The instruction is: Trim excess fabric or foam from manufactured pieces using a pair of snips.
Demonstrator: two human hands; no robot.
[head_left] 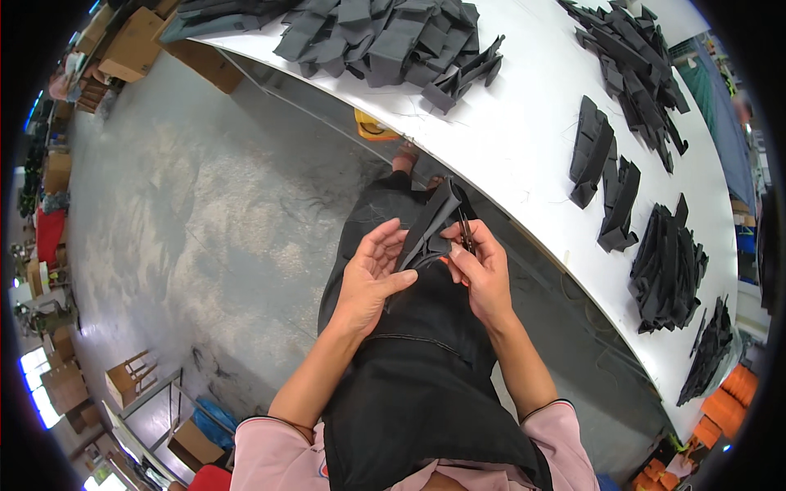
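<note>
Fabric strip: dark grey folded cloth (432,217), matte and smooth, long and narrow; it lies between the two hands, above the lap, with its far end toward the table edge. Its layers form lengthwise ridges, and the near end is gathered into loose, crumpled folds.
Left hand: the fingers of the left hand (378,274) are loosely curled and a little fanned, the thumb apart from them; the strip's near end is at the fingertips, but I cannot tell how firmly they grip it.
Right hand: the right hand (481,266) has its fingers folded around small scissors (467,233), thumb and forefinger drawn together at the cloth's edge.
Scissors: slim, dark metal blades pointing away from the person; orange shows beneath the hand.
Apron: plain black cloth (417,393), softly creased over the lap.
Table: smooth white top (524,147), its edge curved by the lens.
Fabric heap: flat, angular dark grey pieces (393,37) overlapping like shingles.
Separate bundles: narrow folded strips (667,266) stacked unevenly along the right side.
Floor: grey, with pale, blotchy patches (205,213).
</note>
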